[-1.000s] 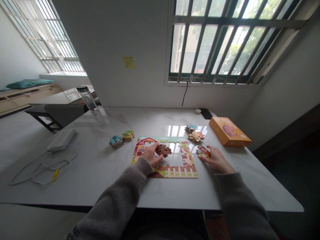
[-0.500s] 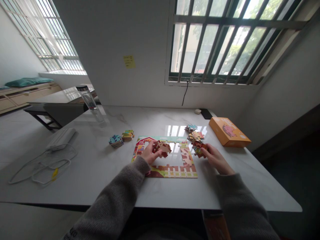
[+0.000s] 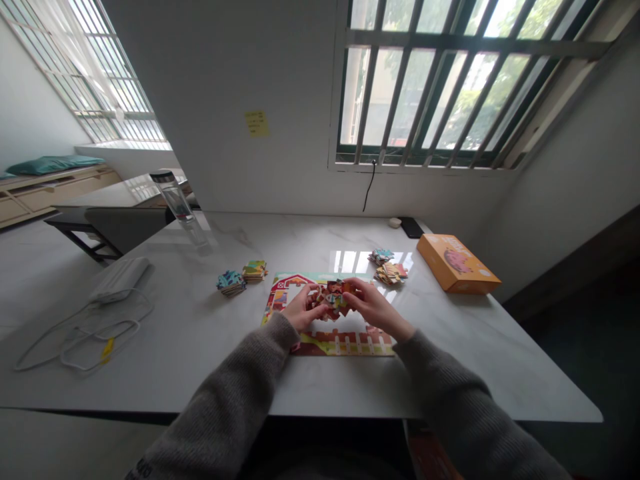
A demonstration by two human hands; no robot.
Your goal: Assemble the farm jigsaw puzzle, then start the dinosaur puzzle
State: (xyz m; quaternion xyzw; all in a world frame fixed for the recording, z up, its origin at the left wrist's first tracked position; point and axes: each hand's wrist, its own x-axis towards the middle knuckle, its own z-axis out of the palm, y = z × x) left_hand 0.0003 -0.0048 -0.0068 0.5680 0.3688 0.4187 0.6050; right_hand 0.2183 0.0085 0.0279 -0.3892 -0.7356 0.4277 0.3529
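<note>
Above the middle of a partly assembled jigsaw puzzle (image 3: 345,343), both hands meet. My left hand (image 3: 300,310) is closed on a bunch of reddish-brown puzzle pieces (image 3: 320,311). From the right, my right hand (image 3: 370,303) grips another cluster of puzzle pieces (image 3: 337,293), brown and green, pressed up against the left hand's bunch. The puzzle's border is joined, with a red barn at the upper left and a white fence along the bottom; bare tabletop shows inside it. My hands hide part of its middle and right side.
Two stacks of pieces, blue (image 3: 231,283) and green-yellow (image 3: 255,270), lie left of the puzzle. Blue (image 3: 381,256) and yellow-orange (image 3: 391,273) stacks lie right. An orange box (image 3: 457,263), phone (image 3: 412,228), glass bottle (image 3: 173,195) and white device (image 3: 120,279) with a cable also occupy the table.
My right hand has lifted the brown-green pieces from beside the right-hand stacks and carried them left to the bunch in my left hand. My left hand has stayed nearly still.
</note>
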